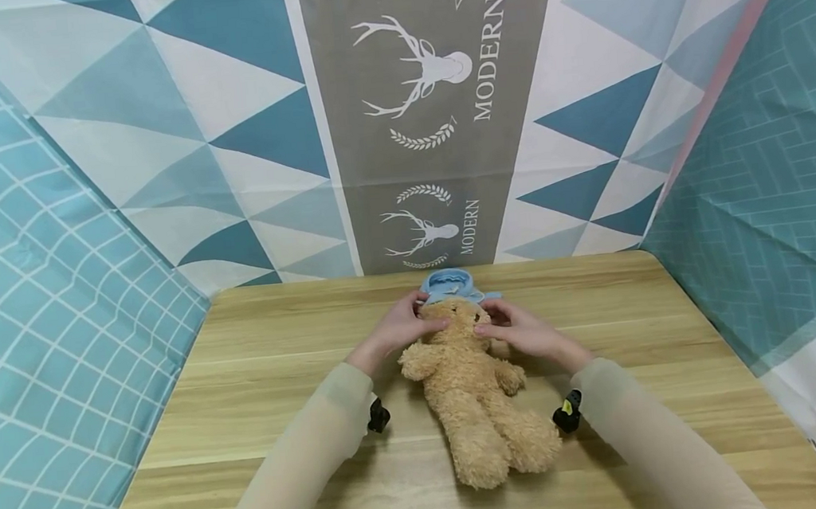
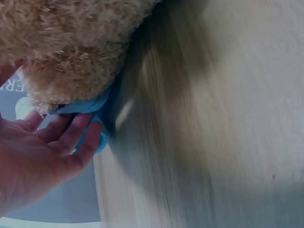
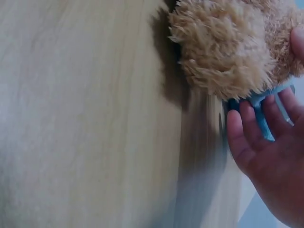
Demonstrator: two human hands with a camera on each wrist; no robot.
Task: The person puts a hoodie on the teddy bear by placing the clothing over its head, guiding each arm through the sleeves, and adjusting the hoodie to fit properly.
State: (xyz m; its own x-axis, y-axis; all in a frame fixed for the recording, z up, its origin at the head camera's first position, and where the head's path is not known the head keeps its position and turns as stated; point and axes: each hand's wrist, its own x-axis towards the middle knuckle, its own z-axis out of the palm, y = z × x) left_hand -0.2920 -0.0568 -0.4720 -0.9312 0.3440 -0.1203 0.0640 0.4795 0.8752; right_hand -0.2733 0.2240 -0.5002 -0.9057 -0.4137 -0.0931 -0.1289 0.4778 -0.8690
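Note:
A tan, curly-furred teddy bear [image 1: 454, 379] lies face up on the table, its legs toward me. At the top of its head is a light blue cloth hat [image 1: 446, 283]. My left hand [image 1: 406, 322] holds the left side of the bear's head, thumb on the face. On the other side, my right hand [image 1: 522, 329] holds the head with its thumb near the muzzle. In the left wrist view, fingers [image 2: 85, 147] reach under the head against the blue cloth. Fingers [image 3: 249, 123] of the right hand likewise touch the blue cloth behind the head.
The wood-grain table [image 1: 270, 425] meets a patterned cloth backdrop [image 1: 434, 124] just behind the hat. Blue tiled-pattern cloth [image 1: 36, 276] hangs along the left side, and teal cloth [image 1: 790, 176] along the right. Each sleeve carries a small black device [image 1: 568, 414] at the wrist.

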